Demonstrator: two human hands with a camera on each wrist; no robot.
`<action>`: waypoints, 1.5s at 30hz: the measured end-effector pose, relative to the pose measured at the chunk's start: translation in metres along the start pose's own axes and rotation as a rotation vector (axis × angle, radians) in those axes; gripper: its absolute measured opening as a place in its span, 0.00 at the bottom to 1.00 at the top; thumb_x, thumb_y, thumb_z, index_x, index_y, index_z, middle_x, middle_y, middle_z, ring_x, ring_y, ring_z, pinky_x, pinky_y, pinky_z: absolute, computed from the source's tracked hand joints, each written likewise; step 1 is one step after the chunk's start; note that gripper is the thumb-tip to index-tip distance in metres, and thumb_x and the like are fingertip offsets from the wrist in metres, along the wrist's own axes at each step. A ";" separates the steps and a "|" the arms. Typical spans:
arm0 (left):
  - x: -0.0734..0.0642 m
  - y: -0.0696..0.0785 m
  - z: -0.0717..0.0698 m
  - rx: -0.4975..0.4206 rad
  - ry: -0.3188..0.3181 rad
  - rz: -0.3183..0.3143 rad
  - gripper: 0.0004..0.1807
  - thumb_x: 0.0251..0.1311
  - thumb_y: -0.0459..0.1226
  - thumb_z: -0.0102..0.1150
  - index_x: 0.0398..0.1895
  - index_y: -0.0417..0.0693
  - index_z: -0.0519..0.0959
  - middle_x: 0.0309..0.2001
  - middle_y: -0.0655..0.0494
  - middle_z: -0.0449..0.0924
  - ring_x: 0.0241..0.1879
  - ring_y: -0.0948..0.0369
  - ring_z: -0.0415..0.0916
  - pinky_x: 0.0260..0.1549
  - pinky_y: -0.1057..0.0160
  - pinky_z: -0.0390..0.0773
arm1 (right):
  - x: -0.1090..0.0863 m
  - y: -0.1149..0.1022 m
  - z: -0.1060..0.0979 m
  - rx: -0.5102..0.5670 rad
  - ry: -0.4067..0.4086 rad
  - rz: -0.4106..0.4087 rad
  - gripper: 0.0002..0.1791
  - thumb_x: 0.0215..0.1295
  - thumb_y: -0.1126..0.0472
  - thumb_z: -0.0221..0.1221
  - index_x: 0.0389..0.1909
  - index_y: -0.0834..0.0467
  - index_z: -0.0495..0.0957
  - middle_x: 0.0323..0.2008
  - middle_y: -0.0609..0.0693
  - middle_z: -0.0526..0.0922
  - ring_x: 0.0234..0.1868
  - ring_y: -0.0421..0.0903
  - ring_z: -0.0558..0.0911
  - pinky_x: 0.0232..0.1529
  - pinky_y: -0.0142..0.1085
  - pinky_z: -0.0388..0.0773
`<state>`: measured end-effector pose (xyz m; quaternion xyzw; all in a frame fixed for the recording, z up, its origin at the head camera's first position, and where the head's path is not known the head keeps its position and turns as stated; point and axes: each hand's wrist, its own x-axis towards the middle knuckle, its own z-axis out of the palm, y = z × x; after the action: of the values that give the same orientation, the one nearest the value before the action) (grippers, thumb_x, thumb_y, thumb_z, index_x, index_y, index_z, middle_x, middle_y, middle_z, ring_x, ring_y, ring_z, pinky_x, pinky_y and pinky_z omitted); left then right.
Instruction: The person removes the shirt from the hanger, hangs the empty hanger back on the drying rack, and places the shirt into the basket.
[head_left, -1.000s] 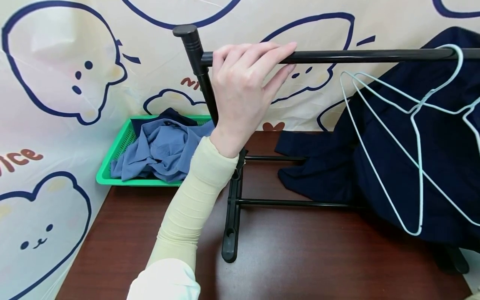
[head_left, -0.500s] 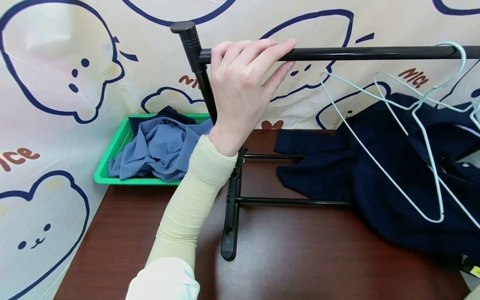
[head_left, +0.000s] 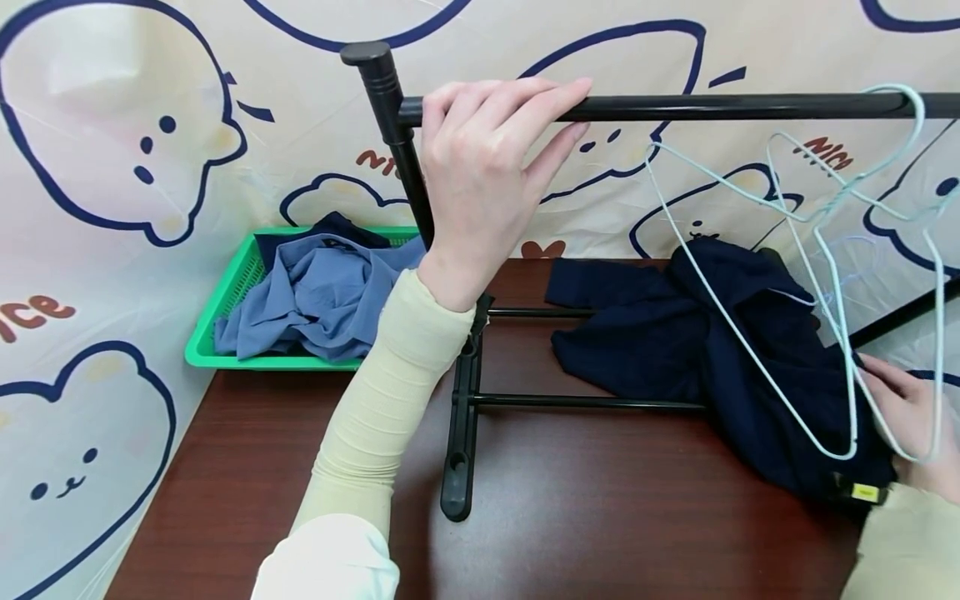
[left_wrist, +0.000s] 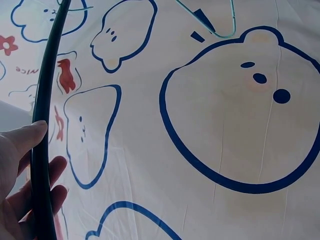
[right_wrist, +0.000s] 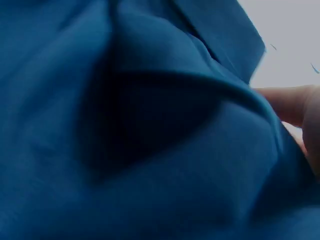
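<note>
My left hand (head_left: pixel 491 175) grips the black top rail (head_left: pixel 720 107) of a clothes rack near its left end; in the left wrist view the thumb and fingers (left_wrist: pixel 59 169) wrap the bar. At the right, my right hand (head_left: pixel 911 408) holds the edge of a navy shirt (head_left: pixel 757 358), seen partly behind the hangers. The shirt lies bunched over the rack's lower bars, with a sleeve spread to the left. Blurred navy cloth (right_wrist: pixel 150 150) fills most of the right wrist view, the hand showing at its right edge. Pale green wire hangers (head_left: pixel 836 275) dangle from the rail.
A green basket (head_left: pixel 202 346) with a crumpled blue garment (head_left: pixel 330 292) and darker cloth stands at the back left. The rack's black foot (head_left: pixel 459 467) rests on the brown table (head_left: pixel 600 492). A printed curtain (head_left: pixel 300 108) hangs behind.
The navy shirt, raised behind the hangers before, has come down toward the table. My right hand has come into view at the right, the hangers have swung, and my left hand stays put.
</note>
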<state>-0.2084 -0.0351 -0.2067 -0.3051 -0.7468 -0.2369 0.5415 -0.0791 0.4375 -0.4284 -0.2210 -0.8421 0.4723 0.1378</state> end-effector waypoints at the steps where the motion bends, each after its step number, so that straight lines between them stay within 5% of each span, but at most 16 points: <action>1: 0.000 0.000 0.000 -0.001 0.001 0.000 0.18 0.66 0.53 0.48 0.48 0.59 0.83 0.45 0.62 0.82 0.46 0.61 0.73 0.52 0.60 0.59 | 0.003 -0.001 0.006 -0.089 0.013 -0.008 0.22 0.68 0.52 0.52 0.62 0.47 0.72 0.46 0.23 0.72 0.51 0.27 0.66 0.45 0.17 0.58; 4: 0.000 0.000 0.000 -0.002 -0.001 -0.002 0.18 0.66 0.53 0.48 0.48 0.59 0.83 0.45 0.62 0.82 0.46 0.61 0.73 0.52 0.60 0.59 | 0.012 -0.004 0.022 -0.247 0.000 -0.082 0.26 0.70 0.48 0.46 0.65 0.52 0.67 0.52 0.32 0.71 0.53 0.31 0.65 0.48 0.22 0.56; 10: 0.000 0.000 0.000 0.003 -0.004 0.003 0.18 0.66 0.52 0.48 0.48 0.58 0.83 0.45 0.61 0.82 0.46 0.61 0.73 0.52 0.60 0.59 | 0.028 -0.016 0.060 -0.304 -0.113 -0.314 0.23 0.72 0.58 0.44 0.63 0.63 0.66 0.53 0.67 0.74 0.51 0.33 0.70 0.43 0.20 0.58; 12: 0.000 0.000 0.000 0.007 -0.002 0.004 0.18 0.66 0.52 0.48 0.48 0.58 0.83 0.45 0.61 0.82 0.46 0.61 0.74 0.52 0.60 0.59 | 0.032 -0.020 0.077 -0.295 -0.188 -0.395 0.20 0.70 0.63 0.45 0.60 0.66 0.68 0.50 0.70 0.74 0.47 0.39 0.73 0.40 0.23 0.60; 17: 0.000 0.001 0.001 -0.004 -0.009 -0.001 0.19 0.66 0.52 0.48 0.48 0.58 0.83 0.45 0.62 0.82 0.46 0.61 0.73 0.52 0.60 0.59 | 0.031 -0.034 0.123 -0.336 -0.408 -0.545 0.18 0.67 0.69 0.49 0.56 0.67 0.73 0.50 0.67 0.76 0.44 0.55 0.74 0.42 0.37 0.65; 23: 0.000 0.001 -0.001 0.010 -0.037 0.005 0.19 0.67 0.52 0.46 0.51 0.57 0.82 0.49 0.60 0.80 0.49 0.61 0.73 0.53 0.61 0.58 | 0.021 -0.062 0.160 -0.182 -0.506 -0.647 0.16 0.66 0.70 0.53 0.54 0.64 0.77 0.48 0.62 0.79 0.48 0.49 0.77 0.45 0.22 0.65; 26: -0.003 0.002 -0.006 -0.012 -0.056 0.028 0.20 0.68 0.49 0.46 0.54 0.53 0.80 0.55 0.56 0.76 0.57 0.60 0.68 0.59 0.60 0.53 | 0.018 -0.067 0.165 -0.088 -0.513 -0.677 0.16 0.65 0.70 0.54 0.53 0.62 0.78 0.47 0.58 0.81 0.48 0.41 0.77 0.46 0.19 0.65; 29: -0.013 0.006 -0.011 -0.091 0.000 0.079 0.18 0.66 0.44 0.51 0.54 0.47 0.78 0.58 0.48 0.73 0.63 0.57 0.62 0.62 0.57 0.51 | 0.012 -0.073 0.160 -0.001 -0.516 -0.658 0.16 0.64 0.72 0.55 0.52 0.63 0.79 0.47 0.58 0.81 0.48 0.37 0.77 0.46 0.21 0.67; 33: -0.044 0.013 -0.009 -0.250 0.026 0.125 0.16 0.61 0.37 0.58 0.50 0.41 0.79 0.54 0.44 0.74 0.59 0.53 0.66 0.59 0.55 0.60 | 0.003 -0.081 0.149 0.057 -0.502 -0.600 0.15 0.64 0.71 0.55 0.51 0.63 0.79 0.46 0.57 0.81 0.47 0.35 0.77 0.46 0.22 0.67; 35: -0.069 0.013 -0.007 -0.319 -0.110 0.102 0.14 0.59 0.35 0.58 0.48 0.43 0.79 0.51 0.48 0.76 0.54 0.55 0.69 0.55 0.58 0.65 | -0.002 -0.085 0.145 0.076 -0.484 -0.566 0.15 0.64 0.71 0.55 0.50 0.62 0.80 0.46 0.53 0.82 0.47 0.34 0.77 0.45 0.22 0.67; 41: -0.136 0.008 0.003 -0.289 -0.838 -0.013 0.24 0.57 0.35 0.57 0.59 0.54 0.73 0.57 0.57 0.71 0.56 0.59 0.66 0.57 0.62 0.61 | -0.012 -0.095 0.139 0.205 -0.464 -0.515 0.16 0.62 0.75 0.52 0.48 0.65 0.80 0.42 0.50 0.84 0.44 0.40 0.78 0.41 0.26 0.70; 43: -0.148 0.009 0.007 -0.246 -0.954 -0.023 0.28 0.57 0.43 0.60 0.63 0.58 0.70 0.60 0.58 0.69 0.57 0.60 0.65 0.58 0.61 0.60 | -0.014 -0.097 0.139 0.235 -0.460 -0.518 0.16 0.61 0.76 0.53 0.48 0.65 0.80 0.42 0.50 0.84 0.43 0.41 0.78 0.40 0.27 0.70; 45: -0.156 0.011 0.010 -0.227 -0.962 -0.036 0.28 0.58 0.49 0.60 0.63 0.59 0.70 0.57 0.58 0.71 0.54 0.61 0.68 0.54 0.62 0.63 | -0.017 -0.099 0.139 0.259 -0.457 -0.520 0.16 0.60 0.77 0.54 0.48 0.65 0.80 0.41 0.49 0.84 0.40 0.40 0.78 0.37 0.27 0.71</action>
<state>-0.1713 -0.0516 -0.3585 -0.4240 -0.8867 -0.1585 0.0944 -0.1493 0.2821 -0.4158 0.1309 -0.8125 0.5612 0.0882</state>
